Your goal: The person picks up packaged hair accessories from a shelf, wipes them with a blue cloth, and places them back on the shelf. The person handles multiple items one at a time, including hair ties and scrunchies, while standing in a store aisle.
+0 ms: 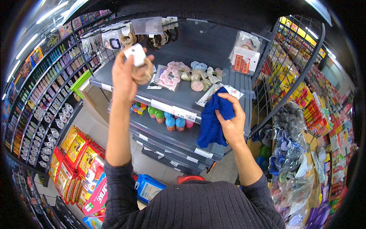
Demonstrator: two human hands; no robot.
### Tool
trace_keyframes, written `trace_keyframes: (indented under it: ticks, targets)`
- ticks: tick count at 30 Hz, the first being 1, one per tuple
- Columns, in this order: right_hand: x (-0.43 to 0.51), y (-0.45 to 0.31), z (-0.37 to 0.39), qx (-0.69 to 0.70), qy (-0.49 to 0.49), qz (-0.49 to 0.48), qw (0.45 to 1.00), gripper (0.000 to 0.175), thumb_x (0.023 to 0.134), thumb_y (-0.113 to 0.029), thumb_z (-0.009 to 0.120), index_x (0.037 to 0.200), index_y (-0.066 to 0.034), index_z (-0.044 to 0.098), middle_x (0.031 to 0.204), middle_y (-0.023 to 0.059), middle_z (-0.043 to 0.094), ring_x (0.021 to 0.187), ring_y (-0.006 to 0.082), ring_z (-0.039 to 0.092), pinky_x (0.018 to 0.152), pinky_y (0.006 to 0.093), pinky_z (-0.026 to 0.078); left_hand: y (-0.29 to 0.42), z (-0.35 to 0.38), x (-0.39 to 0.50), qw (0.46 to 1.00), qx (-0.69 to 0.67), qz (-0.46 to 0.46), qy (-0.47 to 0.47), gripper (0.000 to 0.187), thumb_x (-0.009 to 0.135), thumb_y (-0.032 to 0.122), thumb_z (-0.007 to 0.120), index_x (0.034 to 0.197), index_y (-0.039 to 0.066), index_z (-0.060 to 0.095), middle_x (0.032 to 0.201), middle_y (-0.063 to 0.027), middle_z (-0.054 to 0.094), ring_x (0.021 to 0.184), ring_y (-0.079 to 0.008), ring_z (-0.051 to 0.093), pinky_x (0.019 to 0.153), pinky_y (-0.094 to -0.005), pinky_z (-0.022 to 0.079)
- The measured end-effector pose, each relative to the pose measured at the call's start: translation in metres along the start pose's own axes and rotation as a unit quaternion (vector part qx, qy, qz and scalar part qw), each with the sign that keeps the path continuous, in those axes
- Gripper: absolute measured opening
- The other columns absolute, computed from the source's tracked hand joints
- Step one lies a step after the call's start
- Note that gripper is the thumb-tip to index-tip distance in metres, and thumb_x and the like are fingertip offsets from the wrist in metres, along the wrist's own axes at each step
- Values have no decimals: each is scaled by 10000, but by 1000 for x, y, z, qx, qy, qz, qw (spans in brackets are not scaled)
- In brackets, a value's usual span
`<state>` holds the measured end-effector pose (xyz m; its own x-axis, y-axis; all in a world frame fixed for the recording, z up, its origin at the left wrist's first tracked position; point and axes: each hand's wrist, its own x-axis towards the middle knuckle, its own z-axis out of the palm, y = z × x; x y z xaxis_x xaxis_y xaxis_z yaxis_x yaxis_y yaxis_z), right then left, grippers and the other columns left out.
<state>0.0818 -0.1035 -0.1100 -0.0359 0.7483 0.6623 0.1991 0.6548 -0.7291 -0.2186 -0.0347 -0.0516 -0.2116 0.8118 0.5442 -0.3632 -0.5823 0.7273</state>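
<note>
My left hand [123, 73] is raised over the left part of a dark grey metal shelf [114, 68]. It holds a bundle of beige hair ties [143, 73] attached to a white card [135, 55]. At the shelf's front right, my right hand [235, 121] grips a blue cloth [213, 120] that hangs over the shelf edge. Behind the cloth lies a clear plastic packet [204, 98], partly covered. Pink scrunchies [171, 75] and pale fabric hair ties [213, 75] rest mid-shelf, with a light blue scrunchie [198, 65] among them.
Carded hair ties [111, 40] hang on hooks at the back left. A packet with red print [242, 63] hangs at the back right, beside a wire grid panel [288, 57]. Blue and green toys [170, 123] sit one tier lower. Red and yellow bags [77, 151] stand on the floor at left.
</note>
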Motion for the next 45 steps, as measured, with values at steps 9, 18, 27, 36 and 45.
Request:
trace_keyframes:
  ticks: [9, 18, 27, 36, 45]
  targets:
    - [13, -34, 63, -198, -25, -193, 961, 473, 759, -72, 710, 1206, -185, 603, 1338, 108, 488, 1247, 384, 420, 1098, 478, 291, -61, 74, -133, 913, -376, -144, -61, 341, 1012, 244, 488, 1294, 66, 560, 1234, -97, 642, 1164, -260, 621, 1013, -386, 486]
    - [53, 1, 31, 140, 87, 110, 980, 268, 948, -108, 571, 1203, -31, 599, 970, 120, 683, 835, 201, 668, 727, 343, 548, -32, 86, -135, 966, -206, -143, -69, 345, 1052, 193, 451, 1268, -59, 543, 1261, -182, 644, 1141, -261, 652, 926, -357, 537]
    - [-5, -7, 83, 317, -90, 41, 943, 404, 968, -163, 536, 1352, -38, 534, 1377, 129, 530, 1287, 237, 464, 1105, 374, 329, -56, 90, -122, 998, -39, -15, 52, 391, 1074, 392, 407, 1315, 91, 474, 1270, -75, 539, 1151, -151, 540, 985, -282, 430]
    - [-40, -10, 53, 122, -91, 130, 980, 354, 934, -89, 634, 1271, 0, 568, 996, 83, 688, 888, 102, 608, 798, 289, 509, -55, 78, -118, 994, 52, 91, -32, 264, 1081, 316, 390, 1185, 77, 426, 1256, -239, 573, 1165, -380, 608, 1004, -509, 483]
    - [-6, -28, 18, 117, 94, -8, 989, 353, 920, -52, 626, 1271, -50, 590, 1147, 88, 666, 1025, 204, 642, 923, 347, 518, -47, 80, -113, 997, -60, 27, 51, 299, 1080, 293, 406, 1309, 100, 405, 1244, -201, 614, 1136, -318, 643, 906, -397, 555]
